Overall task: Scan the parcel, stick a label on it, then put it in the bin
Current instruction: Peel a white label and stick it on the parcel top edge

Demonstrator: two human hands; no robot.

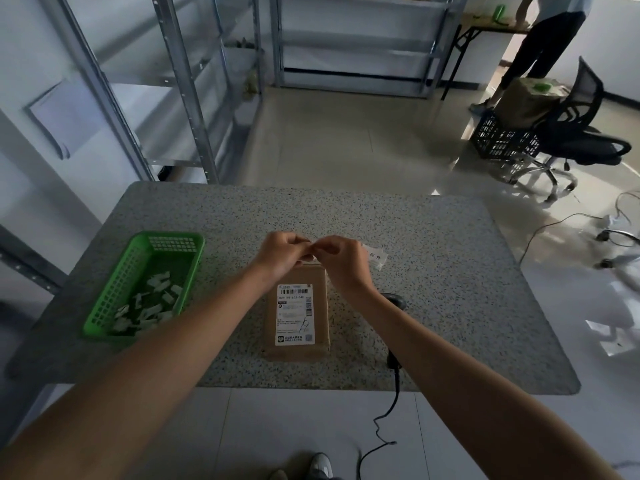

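Note:
A brown parcel (297,317) with a white printed shipping slip lies flat in the middle of the speckled table (433,271). Just beyond its far end my left hand (282,252) and my right hand (341,259) meet, fingertips pinched together on a small white label (308,258) that is mostly hidden by the fingers. A sheet of white labels (375,256) lies right of my right hand. The black barcode scanner (394,301) rests on the table under my right forearm, its cable hanging over the near edge.
A green plastic basket (114,296) holding several white paper scraps sits at the table's left. Metal shelving stands behind and to the left. Far right are a black office chair (575,133), a black crate (502,140) with a box, a standing person, and cables on the floor.

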